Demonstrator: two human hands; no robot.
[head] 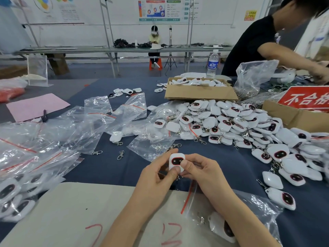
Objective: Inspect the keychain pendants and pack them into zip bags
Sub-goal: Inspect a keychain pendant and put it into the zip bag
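**Pendant (176, 161) pinched in both hands above blue desk (110, 166)**

White pendant w/ dark, red-rimmed face is turned toward the camera, held just off the desk near its front-centre. The left hand (156, 177) grips its left edge, fingers curled round it, thumb at the bottom. The right hand (201, 172) pinches the right side, thumb on the front. Under the right forearm lies a zip bag (258, 207) w/ red seal strip, one pendant inside.

The desk has a dark blue cloth; a beige board (80, 207) w/ red handwritten numbers sits at the near edge. A big heap of loose pendants (231, 122) spreads centre to right. Empty zip bags (99, 120) are scattered at left, w/ filled bags (16, 196) at far left. Metal clasps (120, 155) lie loose btwn bags and hands. Behind the heap: cardboard box (199, 94) of white parts, water bottle (212, 63), red sign (306, 98). Pink sheet (37, 106) at left.

Room: white wall w/ posters (159, 10), a long far desk w/ a seated person (154, 40), and another person in a black shirt (252, 45) leaning in at right.
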